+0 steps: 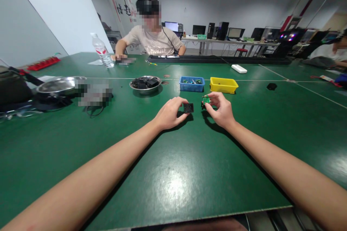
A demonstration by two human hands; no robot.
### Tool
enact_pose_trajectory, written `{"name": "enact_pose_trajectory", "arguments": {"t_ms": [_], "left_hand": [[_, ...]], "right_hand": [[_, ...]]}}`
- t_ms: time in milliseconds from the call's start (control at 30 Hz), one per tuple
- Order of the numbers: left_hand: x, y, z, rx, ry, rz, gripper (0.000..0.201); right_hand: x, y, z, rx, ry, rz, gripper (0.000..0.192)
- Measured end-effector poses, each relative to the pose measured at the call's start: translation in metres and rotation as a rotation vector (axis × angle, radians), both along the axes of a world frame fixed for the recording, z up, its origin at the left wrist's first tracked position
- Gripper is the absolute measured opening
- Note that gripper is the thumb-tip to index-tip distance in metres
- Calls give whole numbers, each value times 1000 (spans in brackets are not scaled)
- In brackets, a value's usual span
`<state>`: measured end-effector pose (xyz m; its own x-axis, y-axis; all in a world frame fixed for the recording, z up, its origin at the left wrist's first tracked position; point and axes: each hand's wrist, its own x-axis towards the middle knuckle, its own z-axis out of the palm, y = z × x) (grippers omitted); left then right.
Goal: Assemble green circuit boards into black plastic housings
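Observation:
My left hand (169,112) pinches a small black square housing (188,107) just above the green table (173,173). A few centimetres to its right, my right hand (221,108) holds a small green circuit board (206,99) between thumb and fingers. The two parts are close but apart. Behind the hands stand a metal bowl (145,84) filled with black housings, a blue bin (191,84) holding green boards, and a yellow bin (223,85).
A person sits across the table, hands near a water bottle (102,51). A second metal bowl (58,86) and a black bag (12,88) lie at the left. A white remote-like object (239,68) and a small black item (271,86) rest at the right.

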<state>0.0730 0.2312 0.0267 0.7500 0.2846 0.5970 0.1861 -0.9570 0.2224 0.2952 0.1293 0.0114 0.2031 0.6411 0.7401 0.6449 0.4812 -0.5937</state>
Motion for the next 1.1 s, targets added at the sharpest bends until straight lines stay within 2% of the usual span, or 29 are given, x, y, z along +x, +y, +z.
{"name": "enact_pose_trajectory", "arguments": {"t_ms": [200, 333, 400, 767, 900, 1100], "left_hand": [[2, 0, -1, -6, 6, 22, 26], [2, -2, 0, 19, 24, 1, 25], [2, -4, 1, 26, 44, -15, 26], [2, -5, 1, 56, 79, -15, 28], [2, -3, 1, 77, 58, -28, 27], [2, -4, 2, 55, 48, -24, 25]], "right_hand": [[-10, -8, 9, 51, -282, 23, 21], [-15, -8, 11, 133, -479, 122, 6], [-16, -7, 10, 143, -524, 161, 5], [-15, -3, 3, 115, -547, 163, 17], [-15, -4, 5, 147, -580, 162, 17], [-14, -7, 9, 131, -539, 85, 14]]}}
